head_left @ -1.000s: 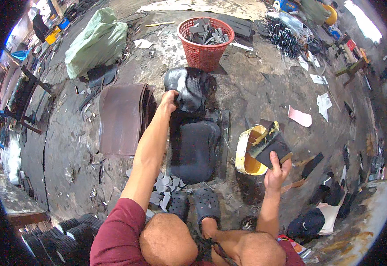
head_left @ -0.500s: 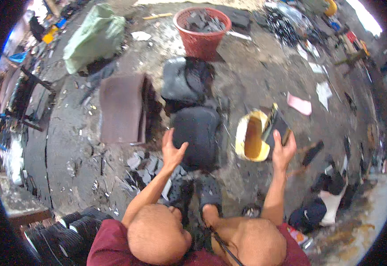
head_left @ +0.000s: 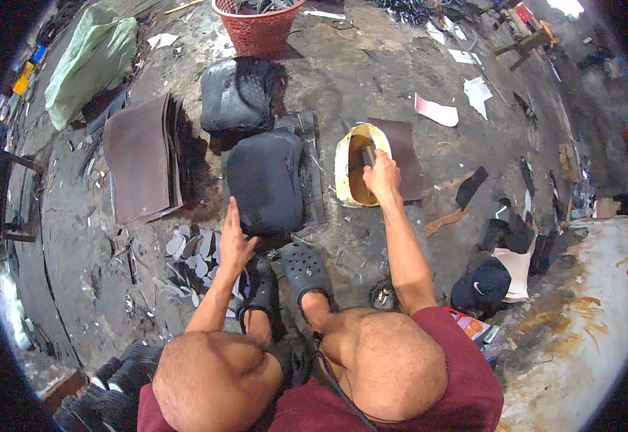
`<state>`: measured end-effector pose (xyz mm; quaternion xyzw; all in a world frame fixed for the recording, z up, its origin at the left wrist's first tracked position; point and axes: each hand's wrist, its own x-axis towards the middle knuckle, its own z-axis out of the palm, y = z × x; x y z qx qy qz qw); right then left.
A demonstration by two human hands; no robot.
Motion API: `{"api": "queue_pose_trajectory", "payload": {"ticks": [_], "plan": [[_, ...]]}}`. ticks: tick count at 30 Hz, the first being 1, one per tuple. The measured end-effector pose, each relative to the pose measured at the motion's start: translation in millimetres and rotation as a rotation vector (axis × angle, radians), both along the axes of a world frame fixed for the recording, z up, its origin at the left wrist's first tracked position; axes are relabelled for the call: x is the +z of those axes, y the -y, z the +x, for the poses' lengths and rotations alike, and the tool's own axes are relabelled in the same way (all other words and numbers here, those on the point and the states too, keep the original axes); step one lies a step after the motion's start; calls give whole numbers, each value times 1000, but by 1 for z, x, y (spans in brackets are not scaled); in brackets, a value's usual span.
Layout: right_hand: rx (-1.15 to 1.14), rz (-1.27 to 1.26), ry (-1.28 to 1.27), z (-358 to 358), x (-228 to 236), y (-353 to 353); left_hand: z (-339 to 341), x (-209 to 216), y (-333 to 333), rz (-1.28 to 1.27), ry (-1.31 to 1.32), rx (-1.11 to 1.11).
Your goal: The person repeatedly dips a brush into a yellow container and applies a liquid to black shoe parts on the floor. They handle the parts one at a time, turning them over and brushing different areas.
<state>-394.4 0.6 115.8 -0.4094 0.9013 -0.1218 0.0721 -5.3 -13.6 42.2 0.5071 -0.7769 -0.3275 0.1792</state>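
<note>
Your right hand [head_left: 382,176] is clamped on a dark flat scraper [head_left: 369,155], which reaches down into the yellow-stained tub [head_left: 342,180]. Your left hand [head_left: 235,247] holds nothing, thumb apart from the fingers, at the near left corner of a black pad [head_left: 265,180]; you can't tell whether it touches. Grey pieces [head_left: 197,253] lie left of that hand, a brown sheet [head_left: 406,162] just right of the tub, and a red basket [head_left: 260,34] stands at the far side.

The tub [head_left: 342,174] stands right of the near block [head_left: 265,183], the sheet stack [head_left: 136,162] left (basket [head_left: 258,34] farther beyond).
</note>
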Motion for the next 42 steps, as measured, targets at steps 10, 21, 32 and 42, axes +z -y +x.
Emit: {"api": "queue_pose_trajectory", "payload": {"ticks": [10,21,32,42], "plan": [[269,156,104,-50,103,-83,0,12,-22,-350,200,-224],[329,-155,-239,-28,160,19,19,-17,13,-376,210,-520],[358,-129,263,159,-42,113,8,-26,-18,-417,251,-402],[663,-3,130,179,-36,173,-8,-10,-28,-431,268,-340]]}}
